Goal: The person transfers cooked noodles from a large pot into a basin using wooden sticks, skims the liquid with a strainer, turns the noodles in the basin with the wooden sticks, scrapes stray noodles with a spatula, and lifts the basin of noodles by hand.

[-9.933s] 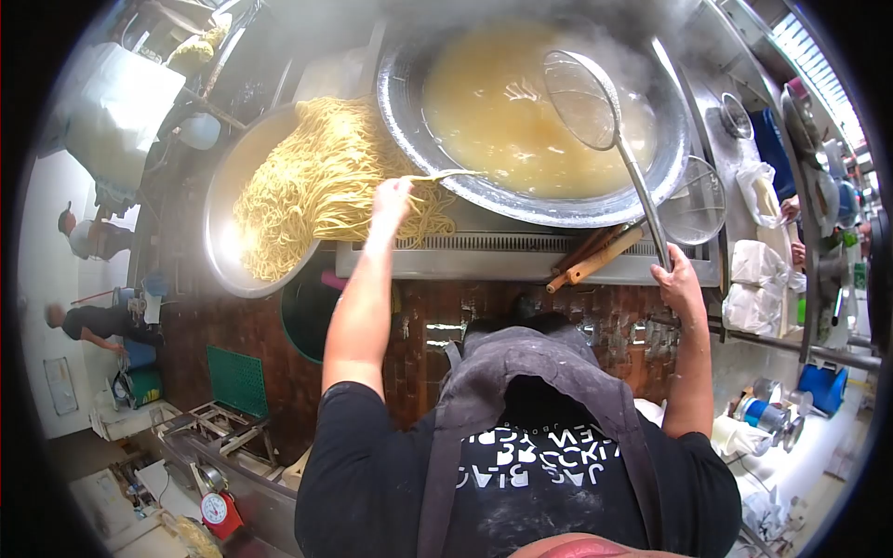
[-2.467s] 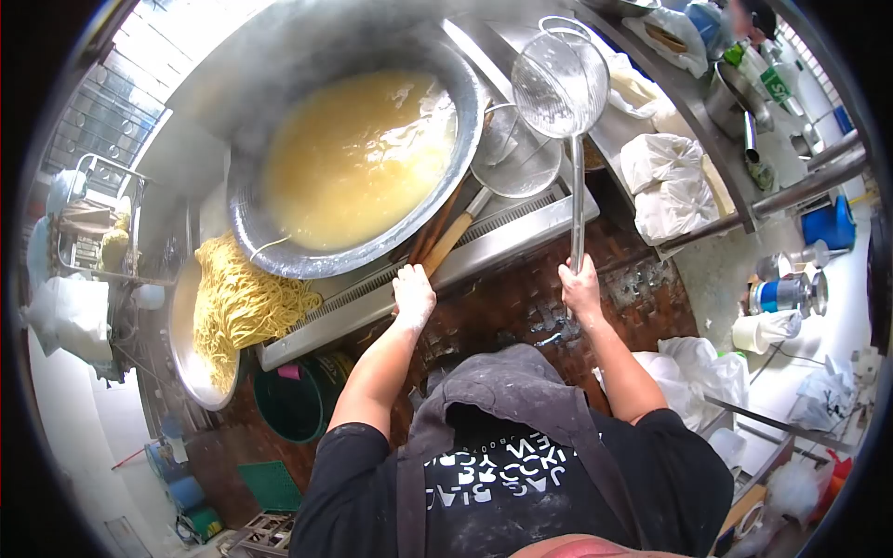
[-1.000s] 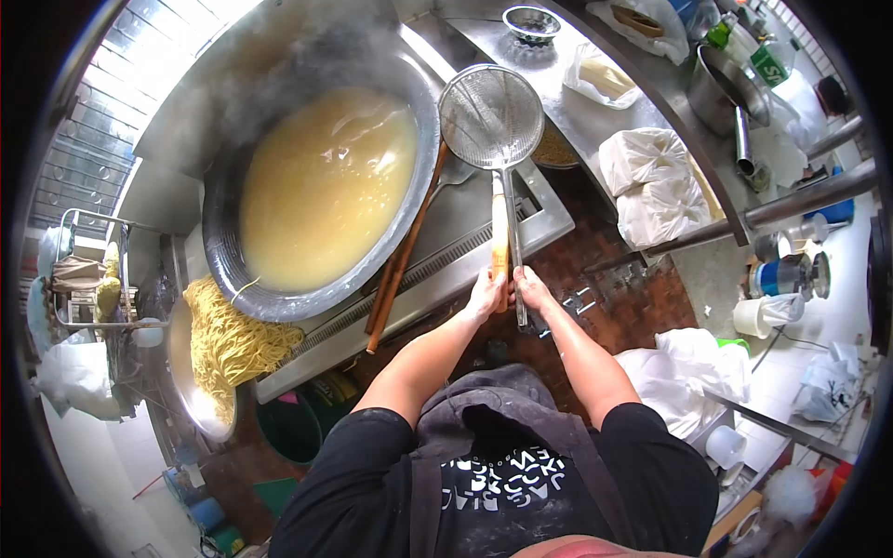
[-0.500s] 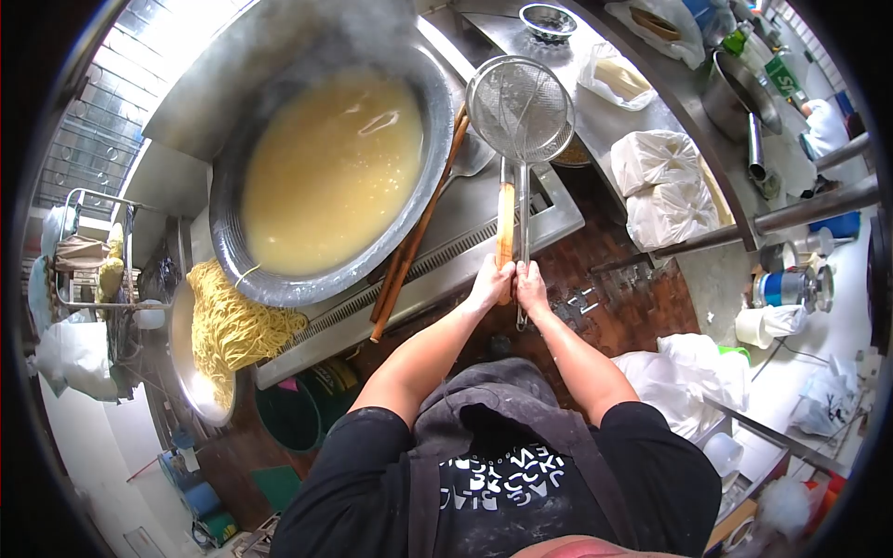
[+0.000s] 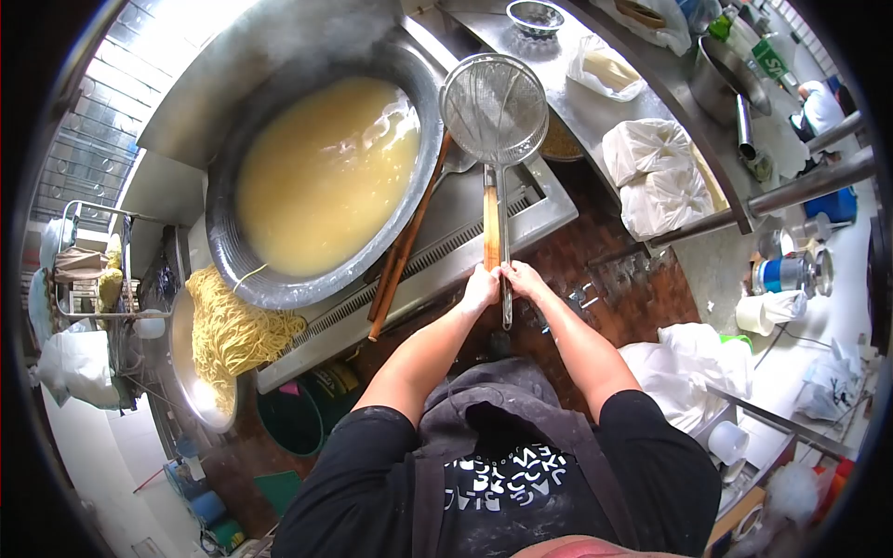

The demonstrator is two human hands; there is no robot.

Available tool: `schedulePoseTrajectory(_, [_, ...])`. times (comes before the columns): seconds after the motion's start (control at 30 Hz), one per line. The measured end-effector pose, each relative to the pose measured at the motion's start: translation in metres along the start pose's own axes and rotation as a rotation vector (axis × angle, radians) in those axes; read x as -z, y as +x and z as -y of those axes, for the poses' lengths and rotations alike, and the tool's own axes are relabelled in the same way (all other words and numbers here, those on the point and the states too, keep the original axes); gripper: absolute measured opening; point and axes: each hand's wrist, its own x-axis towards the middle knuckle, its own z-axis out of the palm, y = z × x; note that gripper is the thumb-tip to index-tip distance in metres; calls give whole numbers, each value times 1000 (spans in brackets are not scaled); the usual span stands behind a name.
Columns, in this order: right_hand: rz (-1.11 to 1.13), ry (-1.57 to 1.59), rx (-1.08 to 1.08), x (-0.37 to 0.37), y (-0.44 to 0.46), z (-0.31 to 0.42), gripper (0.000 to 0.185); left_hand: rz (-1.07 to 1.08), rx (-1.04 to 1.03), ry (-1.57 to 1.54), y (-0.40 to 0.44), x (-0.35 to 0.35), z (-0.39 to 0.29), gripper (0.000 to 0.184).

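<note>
A round wire-mesh strainer is held out in front of me, beside the rim of a big pot of cloudy yellowish liquid. Two handles run back from it side by side: a wooden handle and a long metal handle. My left hand is closed around the lower end of the wooden one. With its fingers closed, my right hand grips the metal one. Whether these are two nested strainers, I cannot tell. Long wooden sticks and a metal ladle-like tool lie between pot and strainer.
Yellow noodles heap over a pale basin at the left. White plastic-wrapped packs and a small metal bowl are on the right-hand counter. A metal pot stands farther right. Steam rises over the big pot.
The strainer and both hands have shifted slightly left in view, and the view itself has moved a little. My right hand sits somewhat more sideways to the handle. Both grips continue.
</note>
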Motion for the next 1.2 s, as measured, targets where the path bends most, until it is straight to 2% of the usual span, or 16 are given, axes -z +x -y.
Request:
schedulePoseTrajectory(0.03, [-7, -3, 8, 1, 3, -6, 45, 31, 19, 160, 0, 7, -8, 37])
schedulePoseTrajectory(0.17, [6, 71, -35, 3, 15, -11, 46, 259, 53, 280, -18, 49, -47, 42])
schedulePoseTrajectory(0.3, [81, 164, -80, 8, 11, -5, 44, -96, -16, 322, -43, 77, -60, 40])
schedulePoseTrajectory(0.37, [107, 213, -94, 13, 3, 2, 42, -428, -210, 315, -48, 98, -36, 38])
schedulePoseTrajectory(0.43, [91, 283, -113, 16, -10, 17, 35, -702, -320, 505, -62, 132, -18, 44])
schedulePoseTrajectory(0.5, [113, 260, -128, 21, -11, 18, 37, -749, -55, 628, -65, 161, 15, 60])
schedulePoseTrajectory(0.6, [112, 182, -160, 26, -19, 20, 41, -489, 188, 577, -83, 217, 8, 89])
schedulePoseTrajectory(0.63, [122, 180, -169, 29, -22, 20, 41, -338, 216, 609, -68, 224, 22, 93])
schedulePoseTrajectory(0.7, [94, 149, -149, 30, -19, 12, 48, -283, 251, 645, -61, 241, 39, 99])
schedulePoseTrajectory(0.77, [115, 230, -168, 29, -21, 12, 48, -26, 306, 517, -43, 255, 52, 96])
schedulePoseTrajectory(0.83, [117, 216, -174, 29, -24, 13, 42, -253, 208, 487, -32, 248, 61, 97])
schedulePoseTrajectory(1.0, [100, 158, -206, 24, -29, 0, 47, -187, 174, 636, -20, 239, 62, 106])
schedulePoseTrajectory(1.1, [87, 158, -226, 21, -36, 4, 50, 103, 238, 438, -21, 253, 42, 109])
schedulePoseTrajectory(1.13, [87, 146, -226, 19, -42, 9, 50, 141, 259, 516, -14, 245, 50, 116])
schedulePoseTrajectory(1.17, [80, 136, -223, 19, -45, 14, 49, 163, 228, 577, -8, 236, 56, 114])
schedulePoseTrajectory(1.2, [82, 119, -219, 20, -45, 15, 48, 14, 166, 546, -21, 227, 35, 105])
